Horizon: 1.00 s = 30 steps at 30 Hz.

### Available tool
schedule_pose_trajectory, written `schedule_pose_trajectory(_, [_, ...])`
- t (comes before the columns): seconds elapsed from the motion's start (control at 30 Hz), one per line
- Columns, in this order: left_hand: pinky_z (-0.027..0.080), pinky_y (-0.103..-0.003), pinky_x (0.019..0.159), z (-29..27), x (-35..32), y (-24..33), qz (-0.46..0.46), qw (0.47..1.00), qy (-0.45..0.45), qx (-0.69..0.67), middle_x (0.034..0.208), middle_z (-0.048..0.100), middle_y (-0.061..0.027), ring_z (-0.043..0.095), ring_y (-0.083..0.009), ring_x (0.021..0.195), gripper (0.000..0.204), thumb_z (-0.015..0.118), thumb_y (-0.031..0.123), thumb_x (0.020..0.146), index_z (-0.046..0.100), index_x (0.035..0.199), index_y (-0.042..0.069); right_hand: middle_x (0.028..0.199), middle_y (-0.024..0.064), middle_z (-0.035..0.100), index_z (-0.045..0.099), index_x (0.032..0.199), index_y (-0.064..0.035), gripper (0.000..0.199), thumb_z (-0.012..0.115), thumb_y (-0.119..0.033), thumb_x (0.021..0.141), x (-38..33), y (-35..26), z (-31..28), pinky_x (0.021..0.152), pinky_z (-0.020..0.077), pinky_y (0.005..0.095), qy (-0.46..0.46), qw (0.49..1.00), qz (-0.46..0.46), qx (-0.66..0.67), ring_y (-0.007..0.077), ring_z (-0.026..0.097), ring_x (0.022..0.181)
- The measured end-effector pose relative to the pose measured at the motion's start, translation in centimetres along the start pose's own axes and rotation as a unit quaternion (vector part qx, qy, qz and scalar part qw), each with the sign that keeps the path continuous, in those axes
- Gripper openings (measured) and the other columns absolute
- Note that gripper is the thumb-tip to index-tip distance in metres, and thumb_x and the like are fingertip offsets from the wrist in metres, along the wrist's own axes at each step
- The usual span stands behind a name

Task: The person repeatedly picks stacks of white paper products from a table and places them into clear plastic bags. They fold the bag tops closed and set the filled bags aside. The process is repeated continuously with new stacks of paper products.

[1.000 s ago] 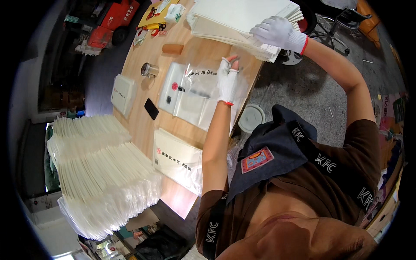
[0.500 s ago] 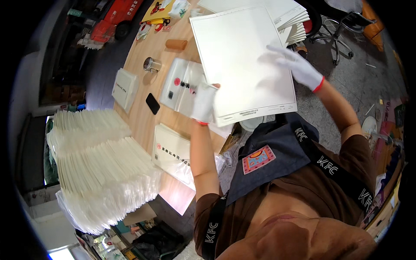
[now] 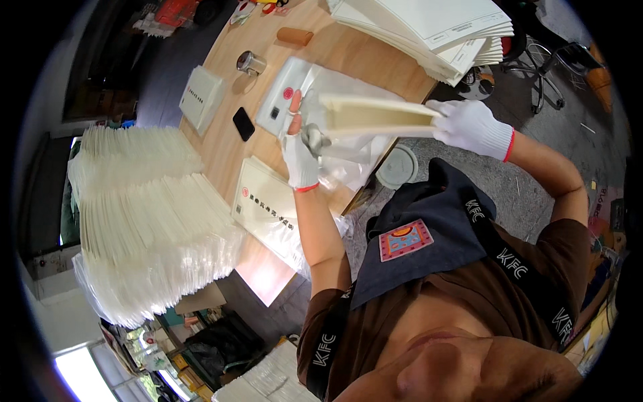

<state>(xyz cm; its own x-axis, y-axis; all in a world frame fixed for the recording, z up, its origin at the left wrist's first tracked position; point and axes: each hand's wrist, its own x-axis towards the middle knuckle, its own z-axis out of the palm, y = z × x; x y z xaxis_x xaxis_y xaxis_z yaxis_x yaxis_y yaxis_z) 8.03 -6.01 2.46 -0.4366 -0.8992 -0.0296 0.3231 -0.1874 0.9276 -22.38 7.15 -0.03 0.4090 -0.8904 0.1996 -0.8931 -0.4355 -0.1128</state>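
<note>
My right hand (image 3: 474,128), in a white glove with a red cuff, grips one end of a cream paper sheet (image 3: 375,119). The sheet is bent or folded and seen nearly edge-on, blurred. Close to its other end is my left hand (image 3: 303,151), gloved but with bare fingertips showing, fingers apart. Whether it touches the sheet is hard to see. Beneath both lies a clear plastic bag (image 3: 362,157) over a pale printed packet (image 3: 284,84). A printed cream packet (image 3: 261,201) in plastic lies by my left forearm.
Several large cream sheets (image 3: 462,30) are stacked at the far right of the wooden table (image 3: 375,57). A tall pile of plastic-wrapped packets (image 3: 154,228) fills the left. Also there: a phone (image 3: 243,124), a glass jar (image 3: 250,63), a brown cylinder (image 3: 295,36), another packet (image 3: 202,99). A round-lidded bucket (image 3: 398,166) stands below.
The large sheet, held up flat before, is now lowered and bent, edge-on over the bag. My right hand has closed on its right end. My left hand has moved slightly left, fingers spread.
</note>
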Motion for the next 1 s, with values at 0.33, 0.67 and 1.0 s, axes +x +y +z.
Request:
schedule_pose_trajectory(0.33, [0.050,-0.034,0.074,2.3,-11.9,-13.3,0.124,0.896,-0.062,0.422,0.100,0.065,-0.0116,0.063,-0.0277,0.085,0.035,0.055,0.000,0.078,0.061,0.112,0.006,0.089,0.0115,0.067,0.067,0.098,-0.0063,0.036,0.060,-0.038,0.083,5.4,1.0,8.7,0.080,0.0472,0.0325,-0.115,0.749,0.208,0.618,0.0235,0.062,0.087])
schedule_pose_trajectory(0.67, [0.050,-0.040,0.064,6.7,-2.0,-8.9,0.171,0.849,-0.043,0.499,0.088,0.064,-0.0124,0.063,-0.0310,0.079,0.028,0.050,0.004,0.079,0.059,0.103,0.014,0.111,0.0095,0.062,0.064,0.101,-0.0075,0.025,0.052,-0.020,0.083,11.8,-6.6,9.6,0.083,0.0453,0.0342,0.182,0.977,-0.065,-0.087,0.0208,0.055,0.104])
schedule_pose_trajectory(1.0, [0.048,-0.038,0.076,-0.4,-10.1,-16.9,0.201,0.696,0.060,0.687,0.092,0.061,-0.0072,0.058,-0.0288,0.095,0.024,0.066,0.015,0.072,0.059,0.095,0.012,0.078,0.0120,0.064,0.052,0.113,-0.0060,0.035,0.054,-0.027,0.084,7.4,-2.5,16.1,0.059,0.0494,0.0438,-0.051,0.975,0.212,0.037,0.0315,0.064,0.069])
